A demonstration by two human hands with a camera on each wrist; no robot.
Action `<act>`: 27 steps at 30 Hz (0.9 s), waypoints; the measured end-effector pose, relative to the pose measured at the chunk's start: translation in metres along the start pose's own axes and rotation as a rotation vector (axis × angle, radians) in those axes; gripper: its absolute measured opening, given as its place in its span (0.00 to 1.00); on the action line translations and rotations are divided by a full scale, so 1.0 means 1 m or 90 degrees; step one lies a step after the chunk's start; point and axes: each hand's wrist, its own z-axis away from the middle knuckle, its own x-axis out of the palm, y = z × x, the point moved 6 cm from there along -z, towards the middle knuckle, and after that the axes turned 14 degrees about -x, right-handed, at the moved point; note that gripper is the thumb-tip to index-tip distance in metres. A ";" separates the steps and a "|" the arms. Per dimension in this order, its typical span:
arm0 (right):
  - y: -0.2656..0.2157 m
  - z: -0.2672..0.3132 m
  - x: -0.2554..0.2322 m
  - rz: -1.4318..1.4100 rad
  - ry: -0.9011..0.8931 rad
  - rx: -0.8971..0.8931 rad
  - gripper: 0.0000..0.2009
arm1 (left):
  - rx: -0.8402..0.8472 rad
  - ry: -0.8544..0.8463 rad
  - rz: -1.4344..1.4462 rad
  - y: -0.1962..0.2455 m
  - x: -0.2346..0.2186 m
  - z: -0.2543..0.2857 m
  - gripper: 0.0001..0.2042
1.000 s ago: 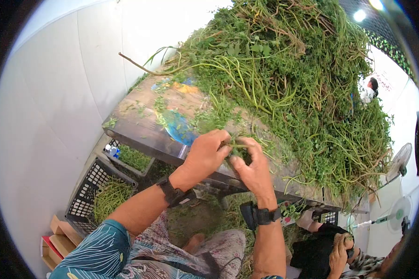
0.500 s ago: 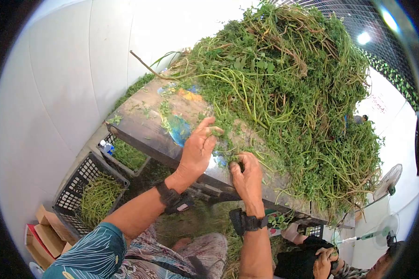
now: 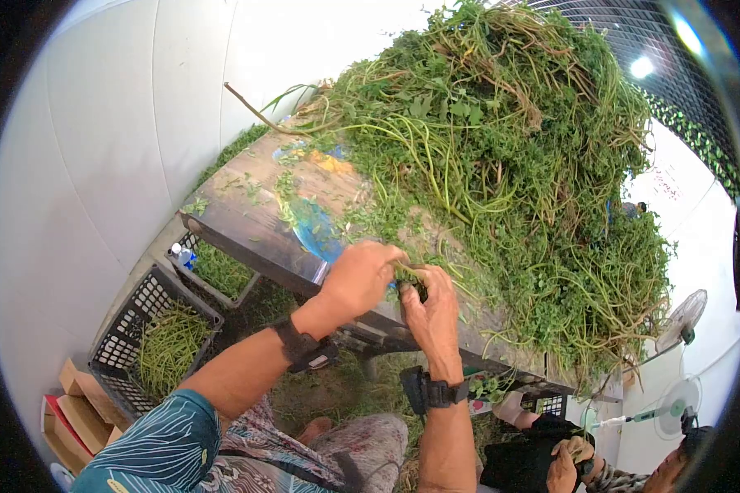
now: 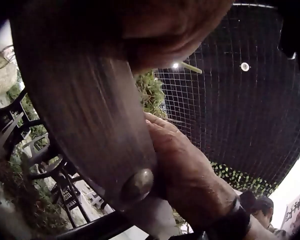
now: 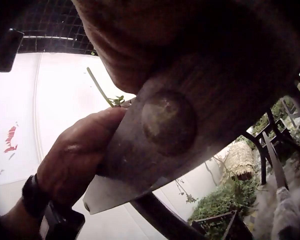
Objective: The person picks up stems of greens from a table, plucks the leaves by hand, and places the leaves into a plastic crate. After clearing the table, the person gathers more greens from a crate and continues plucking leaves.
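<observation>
At the table's near edge, the left hand (image 3: 360, 275) and right hand (image 3: 432, 308) come together over a short green stem (image 3: 411, 268). Thumb and fingers of the left hand pinch one end of it. Curled fingers of the right hand grip the stem and a little leafy green held against the palm. A pale stem with small leaves (image 5: 101, 89) sticks up beyond the left hand in the right wrist view. Behind the hands, a tall heap of leafy green stems (image 3: 501, 148) covers much of the wooden table (image 3: 238, 201).
Leaf scraps lie along the table's left part. Below its edge stand a black crate (image 3: 115, 349) of cut stems (image 3: 171, 349) and a bin of greens (image 3: 222, 275) with a bottle (image 3: 182, 256). Cardboard (image 3: 86, 411) lies lower left. Another person (image 3: 571, 464) sits lower right near a fan (image 3: 678, 407).
The left hand first moved off the right hand toward the heap with its fingers spread, then returned to it and now pinches a stem. The right hand stayed near the edge, gripping greens.
</observation>
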 end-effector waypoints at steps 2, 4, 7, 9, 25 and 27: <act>-0.001 0.000 0.000 -0.011 0.006 -0.001 0.10 | -0.010 0.034 0.061 -0.001 -0.006 0.000 0.12; -0.002 0.000 -0.001 -0.011 0.010 -0.013 0.10 | 0.031 0.086 0.103 0.005 -0.015 0.004 0.12; 0.016 0.005 0.000 -0.083 0.008 0.049 0.11 | 0.078 0.214 0.169 -0.002 -0.023 0.005 0.12; 0.026 0.009 -0.011 0.015 -0.013 0.061 0.11 | 0.136 0.251 0.116 0.000 -0.024 0.005 0.13; 0.039 -0.001 -0.027 0.033 -0.197 0.032 0.17 | -0.048 0.049 0.079 0.001 -0.012 0.003 0.14; 0.027 -0.007 -0.022 -0.057 -0.198 -0.013 0.16 | -0.001 0.074 0.085 0.001 -0.011 0.002 0.13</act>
